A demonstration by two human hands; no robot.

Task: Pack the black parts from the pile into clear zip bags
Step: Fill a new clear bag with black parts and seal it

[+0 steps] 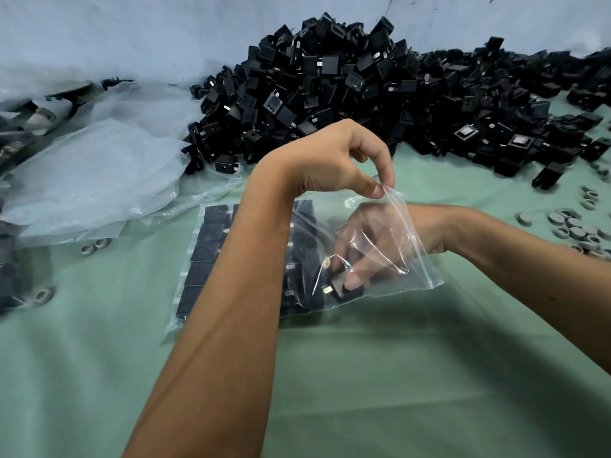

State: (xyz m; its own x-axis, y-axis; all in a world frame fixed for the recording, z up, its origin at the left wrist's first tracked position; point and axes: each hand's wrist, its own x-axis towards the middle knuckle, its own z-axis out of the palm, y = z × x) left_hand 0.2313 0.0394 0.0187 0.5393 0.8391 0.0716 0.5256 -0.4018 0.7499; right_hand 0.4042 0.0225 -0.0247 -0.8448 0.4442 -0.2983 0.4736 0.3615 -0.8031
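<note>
Right now left hand (pixel 334 160) pinches the zip bag (pixel 380 233) mouth, right hand (pixel 370 246) inside, grip clamped on a black part (pixel 337 285)

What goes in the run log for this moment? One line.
left hand: pinching zip bag mouth open | right hand: inside bag, placing black part | pile: remains

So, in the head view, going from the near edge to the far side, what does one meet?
Green table cover → clear zip bag with the right hand inside → left hand → pile of black parts → blue sheet.
</note>
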